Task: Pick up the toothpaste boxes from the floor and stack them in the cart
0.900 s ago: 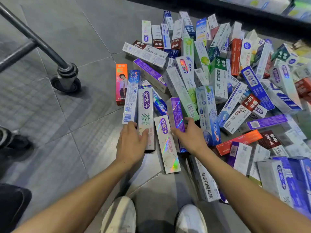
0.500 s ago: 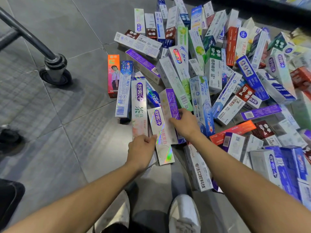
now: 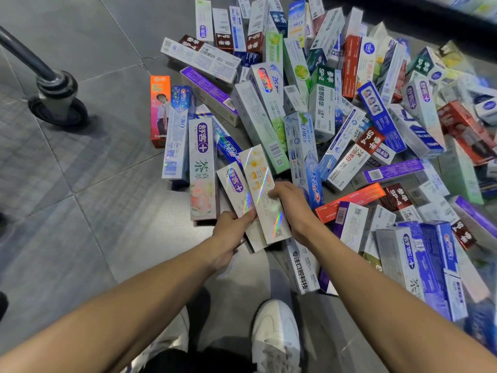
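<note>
Floor: grey tiled floor (image 3: 80, 238), with a dark shelf base along the 1 o'clock edge.
Cart: only a cart wheel (image 3: 57, 103) and its slanted tube visible at 10 o'clock; basket out of view, well apart from the heap.
Heap: toothpaste boxes (image 3: 322, 109) strewn from centre out to 3 o'clock, overlapping at all angles, several propped on others.
Left hand: left hand (image 3: 228, 230) curled round the near end of a holographic purple-logo box (image 3: 236, 189), thumb on top.
Right hand: right hand (image 3: 293, 203) gripping the far edge of a holographic orange-print box (image 3: 265, 189), laid just beside the first, touching it.
Count, held: two boxes, possibly a third beneath; cannot tell.
Count, floor: dozens, too many and too blurred at the right edge for an exact figure.
Count, other: one wheel, two white shoes (image 3: 275, 335) at 6 o'clock.
Risk, slip: glossy foil faces sliding across each other, likely if squeezed only at the ends.
Risk, fan-out: pair splaying on the lift, since gripped off-centre.
Risk, crush: thin card denting under a hard pinch.
Risk, footing: shoes close to the loose boxes at 5 o'clock; a step could flatten one.
</note>
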The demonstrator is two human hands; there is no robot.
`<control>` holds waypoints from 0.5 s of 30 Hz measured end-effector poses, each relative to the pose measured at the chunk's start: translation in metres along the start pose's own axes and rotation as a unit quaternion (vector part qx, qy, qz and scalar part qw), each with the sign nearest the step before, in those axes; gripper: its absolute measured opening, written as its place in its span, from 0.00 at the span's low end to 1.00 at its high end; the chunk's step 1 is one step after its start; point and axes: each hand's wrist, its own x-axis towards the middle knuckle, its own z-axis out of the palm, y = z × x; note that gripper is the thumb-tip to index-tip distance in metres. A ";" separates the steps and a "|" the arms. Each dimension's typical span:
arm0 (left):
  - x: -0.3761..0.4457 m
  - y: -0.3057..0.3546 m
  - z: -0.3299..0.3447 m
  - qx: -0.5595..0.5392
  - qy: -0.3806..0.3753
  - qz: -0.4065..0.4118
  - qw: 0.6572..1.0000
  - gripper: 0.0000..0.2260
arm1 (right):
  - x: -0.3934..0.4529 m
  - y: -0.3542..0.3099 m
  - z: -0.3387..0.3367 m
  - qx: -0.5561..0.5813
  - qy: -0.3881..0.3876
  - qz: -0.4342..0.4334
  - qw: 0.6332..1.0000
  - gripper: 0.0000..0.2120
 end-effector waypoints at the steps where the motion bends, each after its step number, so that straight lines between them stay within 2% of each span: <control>1: 0.002 0.000 0.001 0.007 0.001 -0.009 1.000 0.11 | -0.002 0.000 -0.001 0.011 -0.001 0.009 1.000 0.24; 3: 0.006 0.003 0.002 0.005 -0.004 -0.017 1.000 0.11 | -0.004 0.002 -0.005 0.042 0.002 0.026 0.999 0.29; 8: 0.003 0.015 0.004 -0.043 -0.024 -0.016 0.999 0.15 | -0.006 0.001 -0.015 0.077 0.012 0.043 0.996 0.32; 10: 0.003 0.016 0.000 -0.038 -0.030 0.001 0.999 0.15 | -0.006 -0.005 -0.022 0.094 0.011 0.049 0.994 0.27; 12: 0.002 0.026 -0.004 -0.033 -0.039 0.032 0.998 0.13 | -0.006 -0.015 -0.026 0.130 0.002 0.052 0.990 0.16; 15: -0.005 0.062 -0.013 -0.018 -0.013 0.109 0.994 0.09 | -0.006 -0.034 -0.028 0.192 -0.012 0.044 0.980 0.13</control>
